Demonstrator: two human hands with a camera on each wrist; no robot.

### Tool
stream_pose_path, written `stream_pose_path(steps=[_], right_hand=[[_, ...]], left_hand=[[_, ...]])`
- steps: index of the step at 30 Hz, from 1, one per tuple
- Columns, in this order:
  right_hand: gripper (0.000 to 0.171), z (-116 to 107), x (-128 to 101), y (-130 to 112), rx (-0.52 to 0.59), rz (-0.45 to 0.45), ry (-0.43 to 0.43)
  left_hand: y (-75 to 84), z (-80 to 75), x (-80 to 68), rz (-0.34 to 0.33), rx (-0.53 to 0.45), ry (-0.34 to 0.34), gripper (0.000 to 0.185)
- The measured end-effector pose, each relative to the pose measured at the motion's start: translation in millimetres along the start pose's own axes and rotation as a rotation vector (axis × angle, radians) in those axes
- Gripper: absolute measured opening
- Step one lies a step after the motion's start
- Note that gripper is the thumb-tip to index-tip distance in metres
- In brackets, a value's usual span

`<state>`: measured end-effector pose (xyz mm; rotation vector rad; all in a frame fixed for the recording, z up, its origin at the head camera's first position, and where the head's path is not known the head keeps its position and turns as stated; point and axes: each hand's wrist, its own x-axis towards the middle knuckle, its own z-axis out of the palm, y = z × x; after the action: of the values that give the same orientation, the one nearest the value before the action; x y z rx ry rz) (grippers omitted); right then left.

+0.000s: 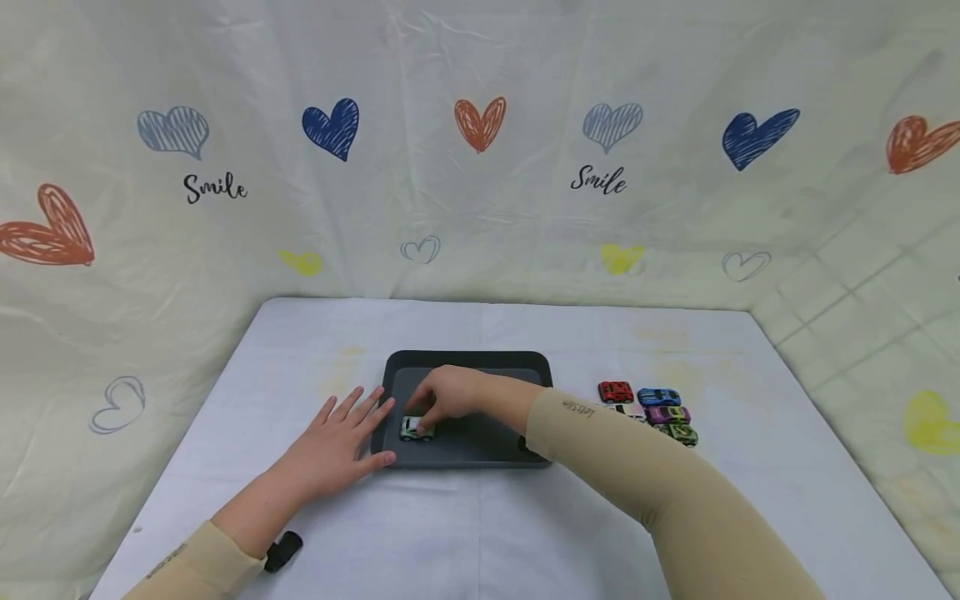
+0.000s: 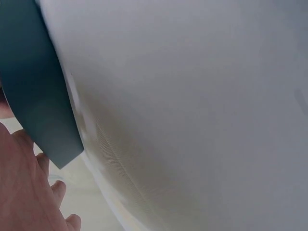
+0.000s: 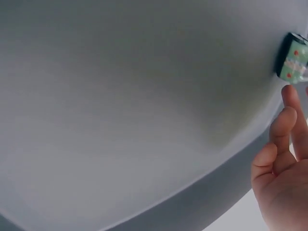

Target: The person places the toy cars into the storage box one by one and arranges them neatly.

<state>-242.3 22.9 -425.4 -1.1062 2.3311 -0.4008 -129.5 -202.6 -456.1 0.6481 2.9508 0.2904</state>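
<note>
A dark grey tray [image 1: 480, 454] lies on the white-covered table. Inside it, at the left end, sits a small pale green toy car [image 1: 412, 429], which shows red dots in the right wrist view [image 3: 294, 62]. My right hand [image 1: 453, 392] reaches down over the tray and pinches this car between thumb and fingers. Part of that grip is outside the right wrist view. With fingers spread, my left hand [image 1: 333, 450] rests against the tray's left rim. The left wrist view shows the tray's outer wall [image 2: 41, 86] beside the left palm [image 2: 24, 187].
Right of the tray stand several toy cars: a red one [image 1: 616, 392], a blue one [image 1: 659, 397], a purple one [image 1: 667, 414], a green one [image 1: 681, 433] and a whitish one partly behind the right sleeve [image 1: 600, 442]. A black object [image 1: 283, 551] is by the left wrist.
</note>
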Motion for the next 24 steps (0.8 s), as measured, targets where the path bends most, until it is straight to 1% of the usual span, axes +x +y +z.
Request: stream_pose_path(steps=[7, 13, 21, 24], right_hand=[[0.044, -9, -6, 0, 0.052, 0.011, 0.007], [0.044, -14, -16, 6, 0.064, -0.005, 0.034], [0.044, -27, -39, 18, 0.130, 0.010, 0.098], [0.045, -32, -52, 23, 0.124, 0.013, 0.131]], left_hand=[[1.3, -2.5, -0.8, 0.011, 0.000, 0.004, 0.087], [0.6, -0.5, 0.2, 0.013, 0.006, 0.009, 0.086], [0.8, 1.1, 0.5, -0.006, 0.016, -0.004, 0.084], [1.8, 0.4, 0.1, -0.008, 0.019, -0.007, 0.084]])
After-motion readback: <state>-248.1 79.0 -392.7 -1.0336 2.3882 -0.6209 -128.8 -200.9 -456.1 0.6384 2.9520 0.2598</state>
